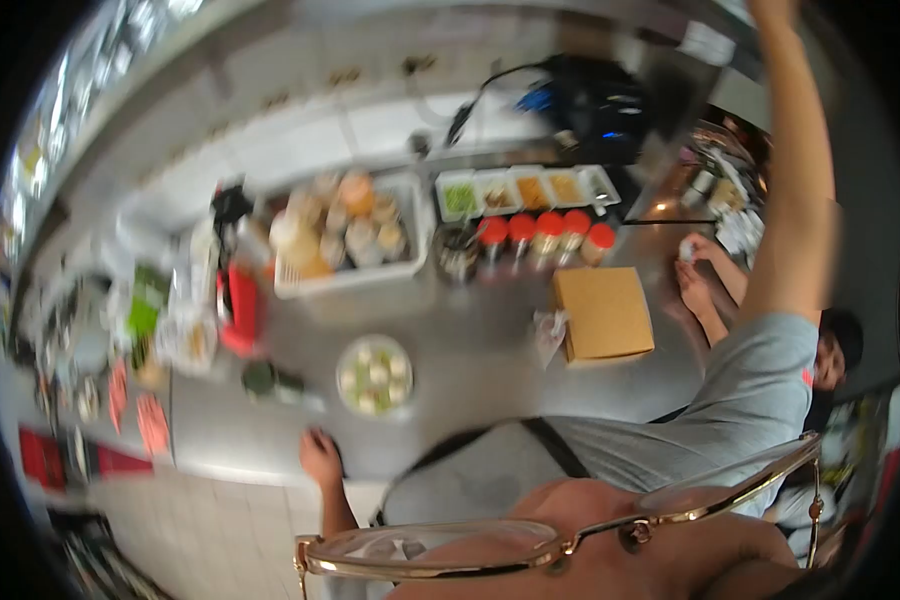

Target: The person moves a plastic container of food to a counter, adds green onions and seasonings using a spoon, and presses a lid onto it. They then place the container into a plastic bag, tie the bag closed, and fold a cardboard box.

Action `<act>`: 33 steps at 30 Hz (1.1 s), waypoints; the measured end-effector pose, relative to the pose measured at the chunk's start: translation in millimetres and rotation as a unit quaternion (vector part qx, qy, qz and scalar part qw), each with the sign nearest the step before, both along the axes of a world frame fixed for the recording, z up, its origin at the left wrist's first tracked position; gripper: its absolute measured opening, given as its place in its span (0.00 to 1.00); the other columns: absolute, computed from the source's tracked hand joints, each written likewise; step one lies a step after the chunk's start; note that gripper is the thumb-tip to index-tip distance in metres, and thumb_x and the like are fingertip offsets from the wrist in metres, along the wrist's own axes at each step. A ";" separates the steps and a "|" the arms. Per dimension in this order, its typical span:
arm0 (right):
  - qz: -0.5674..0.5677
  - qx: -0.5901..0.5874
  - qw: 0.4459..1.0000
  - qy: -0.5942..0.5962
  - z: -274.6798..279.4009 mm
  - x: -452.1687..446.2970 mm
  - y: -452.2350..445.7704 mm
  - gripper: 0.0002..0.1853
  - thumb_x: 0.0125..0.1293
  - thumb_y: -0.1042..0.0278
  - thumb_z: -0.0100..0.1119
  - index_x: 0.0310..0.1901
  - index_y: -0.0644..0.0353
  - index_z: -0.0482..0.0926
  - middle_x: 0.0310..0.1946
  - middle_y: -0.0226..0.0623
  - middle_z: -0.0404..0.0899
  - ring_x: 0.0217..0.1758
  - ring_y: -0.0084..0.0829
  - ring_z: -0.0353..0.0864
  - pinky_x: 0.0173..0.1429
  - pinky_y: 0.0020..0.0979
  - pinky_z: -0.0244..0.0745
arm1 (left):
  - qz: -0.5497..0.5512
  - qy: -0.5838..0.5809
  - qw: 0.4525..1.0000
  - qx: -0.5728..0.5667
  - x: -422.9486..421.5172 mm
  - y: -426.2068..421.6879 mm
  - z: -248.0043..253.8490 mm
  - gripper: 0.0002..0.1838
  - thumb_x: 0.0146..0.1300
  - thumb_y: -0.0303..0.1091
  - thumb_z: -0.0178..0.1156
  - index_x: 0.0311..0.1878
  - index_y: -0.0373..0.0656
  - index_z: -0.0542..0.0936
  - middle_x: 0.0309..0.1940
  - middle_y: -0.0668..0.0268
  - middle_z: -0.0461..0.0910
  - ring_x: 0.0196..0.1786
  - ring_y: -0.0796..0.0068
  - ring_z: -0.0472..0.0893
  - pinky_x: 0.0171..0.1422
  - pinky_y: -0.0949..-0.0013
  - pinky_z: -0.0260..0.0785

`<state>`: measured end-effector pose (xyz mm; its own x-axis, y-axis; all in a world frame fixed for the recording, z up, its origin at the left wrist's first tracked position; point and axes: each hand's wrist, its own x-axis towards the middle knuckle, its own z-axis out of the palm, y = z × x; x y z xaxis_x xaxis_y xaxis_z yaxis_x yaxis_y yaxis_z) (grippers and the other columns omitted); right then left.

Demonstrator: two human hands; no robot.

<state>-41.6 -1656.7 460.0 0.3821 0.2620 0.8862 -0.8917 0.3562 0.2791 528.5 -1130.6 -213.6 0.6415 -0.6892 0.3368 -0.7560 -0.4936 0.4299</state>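
Left hand point(320, 457), grip unclear, rested at the table's point(480, 350) near edge, perhaps bracing us, near the plate point(379, 340); our right hand out of view, state unknown.

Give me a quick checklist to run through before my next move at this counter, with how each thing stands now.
1. Plate sits on the counter: ok, white and green food on it.
2. Left hand off the plate: ok, it's at the counter's near edge.
3. Right hand free: cannot tell, the raised arm runs out of the picture at the top.
4. Cardboard box closed: ok.
5. Red-lidded jars capped: ok.
6. Other person's hands away from the plate: ok, they're beyond the box.
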 end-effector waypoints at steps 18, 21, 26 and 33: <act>0.465 0.714 0.523 -0.012 -619.1 178.4 344.8 0.31 0.66 0.68 0.55 0.70 0.66 0.64 0.77 0.44 0.57 0.80 0.55 0.49 0.78 0.62 0.36 | -0.114 0.065 0.988 -0.082 14.5 -22.5 53.8 0.11 0.61 0.29 0.60 0.47 0.46 0.81 0.38 0.60 0.80 0.45 0.54 0.81 0.49 0.58 0.74; 0.472 0.679 0.562 -0.018 -580.6 201.4 346.2 0.29 0.66 0.68 0.55 0.68 0.65 0.67 0.76 0.44 0.58 0.80 0.54 0.49 0.78 0.63 0.37 | -0.220 -0.025 0.966 -0.132 -2.6 -71.8 108.4 0.13 0.61 0.29 0.61 0.49 0.46 0.81 0.43 0.60 0.79 0.50 0.54 0.79 0.55 0.58 0.73; 0.498 0.620 0.594 0.123 -534.9 258.0 343.2 0.26 0.63 0.71 0.56 0.64 0.64 0.73 0.77 0.44 0.57 0.81 0.54 0.48 0.79 0.61 0.37 | -0.305 0.388 0.844 -0.210 -57.5 -130.6 180.2 0.23 0.66 0.32 0.63 0.64 0.46 0.74 0.54 0.59 0.81 0.54 0.58 0.82 0.60 0.58 0.73; 0.582 0.635 0.502 0.078 -545.5 266.9 360.4 0.28 0.62 0.71 0.57 0.66 0.55 0.74 0.78 0.48 0.53 0.82 0.53 0.46 0.80 0.59 0.36 | -0.293 0.550 0.700 -0.349 -33.0 -133.4 159.7 0.24 0.68 0.19 0.53 0.68 0.34 0.66 0.53 0.47 0.80 0.42 0.58 0.87 0.49 0.63 0.81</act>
<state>225.3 -1296.3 -85.5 0.7159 -0.3496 0.6044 -0.2207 -0.9346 -0.2791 495.5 -1264.0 -53.9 0.4541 -0.8560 0.2470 0.2364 0.3830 0.8930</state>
